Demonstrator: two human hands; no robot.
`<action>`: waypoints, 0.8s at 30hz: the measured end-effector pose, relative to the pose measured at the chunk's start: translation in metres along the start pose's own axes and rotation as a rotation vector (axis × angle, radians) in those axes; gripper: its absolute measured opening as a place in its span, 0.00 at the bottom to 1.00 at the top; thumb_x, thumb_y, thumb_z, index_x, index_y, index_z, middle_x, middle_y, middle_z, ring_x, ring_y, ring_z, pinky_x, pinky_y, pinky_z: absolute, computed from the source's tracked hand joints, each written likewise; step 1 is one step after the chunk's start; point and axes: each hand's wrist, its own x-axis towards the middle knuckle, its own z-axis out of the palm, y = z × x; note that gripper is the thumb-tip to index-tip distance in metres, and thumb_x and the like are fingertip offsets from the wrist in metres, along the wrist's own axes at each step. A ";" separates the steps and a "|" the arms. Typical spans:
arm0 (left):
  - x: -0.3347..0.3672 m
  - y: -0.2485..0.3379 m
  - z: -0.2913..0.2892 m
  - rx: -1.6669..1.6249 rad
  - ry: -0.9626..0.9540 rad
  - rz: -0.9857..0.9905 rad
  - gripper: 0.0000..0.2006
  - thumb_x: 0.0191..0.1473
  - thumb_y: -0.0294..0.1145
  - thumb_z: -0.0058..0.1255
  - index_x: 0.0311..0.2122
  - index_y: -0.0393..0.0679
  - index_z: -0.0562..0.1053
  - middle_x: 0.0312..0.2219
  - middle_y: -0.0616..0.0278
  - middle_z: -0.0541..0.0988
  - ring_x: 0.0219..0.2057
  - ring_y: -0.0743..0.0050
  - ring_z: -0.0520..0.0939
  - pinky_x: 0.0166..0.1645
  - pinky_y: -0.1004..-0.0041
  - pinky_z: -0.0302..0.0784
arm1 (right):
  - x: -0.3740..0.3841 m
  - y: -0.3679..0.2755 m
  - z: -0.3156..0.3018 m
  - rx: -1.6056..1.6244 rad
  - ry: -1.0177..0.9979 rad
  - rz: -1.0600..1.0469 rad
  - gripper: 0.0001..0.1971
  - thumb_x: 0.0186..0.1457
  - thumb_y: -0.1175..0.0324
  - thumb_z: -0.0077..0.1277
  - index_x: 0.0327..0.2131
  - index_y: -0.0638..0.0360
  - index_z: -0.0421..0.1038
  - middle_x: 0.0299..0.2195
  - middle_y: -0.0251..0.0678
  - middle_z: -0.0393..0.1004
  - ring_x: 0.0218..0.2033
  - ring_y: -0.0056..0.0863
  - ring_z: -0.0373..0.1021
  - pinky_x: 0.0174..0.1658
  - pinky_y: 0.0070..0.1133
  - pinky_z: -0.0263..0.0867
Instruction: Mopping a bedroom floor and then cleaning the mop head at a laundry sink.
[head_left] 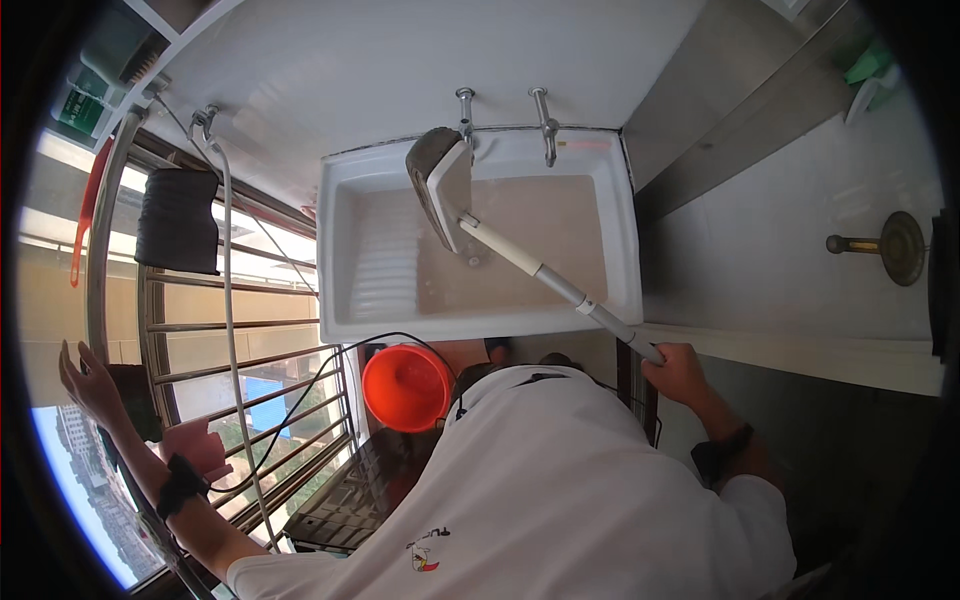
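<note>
My right hand (677, 374) is wrapped round the grey end of a flat mop's handle (555, 285). The pole slants up and left over a white sink (628, 250). Its mop head (450, 195), a white plate with a dark grey pad, stands tilted above the sink's back left part, near the taps. I cannot tell whether the pad touches the basin. Out at the far left, my left hand (95, 392) is raised beside the window bars with its fingers stretched out and nothing in it. A black band sits on each forearm.
Two metal taps (547, 128) jut from the wall behind the sink. Below its front left edge stands a red bucket (405, 388). A pale hose (229, 260) hangs before the window bars (240, 323), near a dark cloth (178, 221). A metal panel (720, 90) borders the right.
</note>
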 end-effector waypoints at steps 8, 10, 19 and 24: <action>-0.097 0.365 -0.181 -1.749 -1.426 -0.106 0.14 0.63 0.31 0.48 0.48 0.32 0.72 0.33 0.61 0.79 0.38 0.75 0.79 0.46 0.74 0.74 | -0.016 0.015 -0.016 -0.017 0.102 -0.123 0.12 0.46 0.62 0.56 0.21 0.62 0.71 0.18 0.46 0.72 0.22 0.49 0.71 0.28 0.35 0.67; -0.154 0.430 -0.226 -1.796 -1.749 0.028 0.16 0.63 0.32 0.47 0.53 0.35 0.70 0.38 0.58 0.79 0.40 0.72 0.80 0.47 0.73 0.75 | -0.023 0.017 -0.012 0.009 0.141 -0.148 0.12 0.47 0.62 0.56 0.21 0.61 0.71 0.18 0.46 0.72 0.22 0.49 0.71 0.28 0.36 0.67; -0.231 0.591 -0.376 -2.196 -2.177 -0.848 0.23 0.59 0.44 0.55 0.55 0.51 0.62 0.50 0.64 0.71 0.52 0.63 0.72 0.56 0.60 0.67 | -0.050 0.046 -0.040 -0.146 0.303 -0.585 0.21 0.52 0.67 0.55 0.50 0.60 0.66 0.34 0.40 0.74 0.35 0.41 0.72 0.41 0.34 0.66; -0.251 0.611 -0.364 -2.191 -1.909 -0.936 0.08 0.61 0.37 0.52 0.44 0.58 0.68 0.45 0.71 0.75 0.45 0.72 0.75 0.47 0.64 0.70 | -0.111 0.103 -0.095 -0.530 0.423 -0.330 0.31 0.50 0.68 0.56 0.59 0.57 0.60 0.41 0.37 0.71 0.44 0.37 0.68 0.50 0.34 0.61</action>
